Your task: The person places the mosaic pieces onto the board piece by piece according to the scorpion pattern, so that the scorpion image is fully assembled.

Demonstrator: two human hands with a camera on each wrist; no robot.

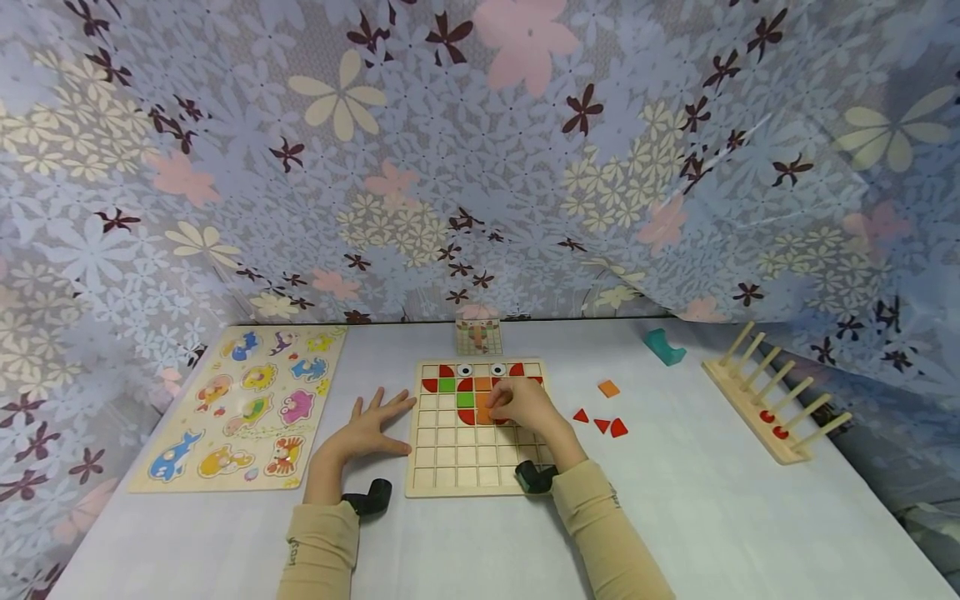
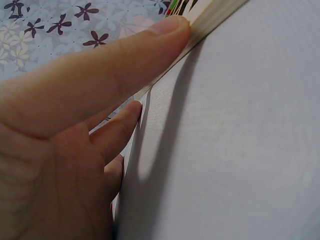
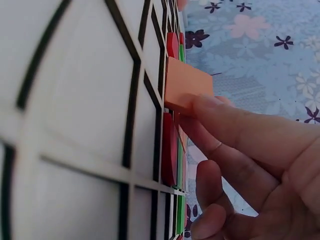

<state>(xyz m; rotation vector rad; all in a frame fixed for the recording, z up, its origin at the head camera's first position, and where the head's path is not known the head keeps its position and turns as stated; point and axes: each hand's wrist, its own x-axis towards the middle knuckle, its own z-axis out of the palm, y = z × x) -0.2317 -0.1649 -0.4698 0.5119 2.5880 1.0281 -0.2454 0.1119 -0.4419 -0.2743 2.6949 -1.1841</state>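
Observation:
A wooden grid board (image 1: 446, 477) lies on the table with red, green and orange pieces and two eye pieces (image 1: 465, 370) set in its upper cells. My right hand (image 1: 534, 410) pinches an orange square tile (image 3: 184, 84) between thumb and fingers over the board. In the right wrist view that tile stands tilted at the grid, close to a red rounded piece (image 3: 169, 150). My left hand (image 1: 366, 433) is spread at the board's left side, its thumb (image 2: 135, 57) touching the edge. Part of the board's right side is hidden by the right hand.
Right of the board lie a loose orange square (image 1: 608, 388) and several red pieces (image 1: 602, 426). A small pattern card (image 1: 478, 337) stands behind. An animal puzzle board (image 1: 187, 404) is at left; a teal block (image 1: 664, 347) and a peg rack (image 1: 750, 408) at right.

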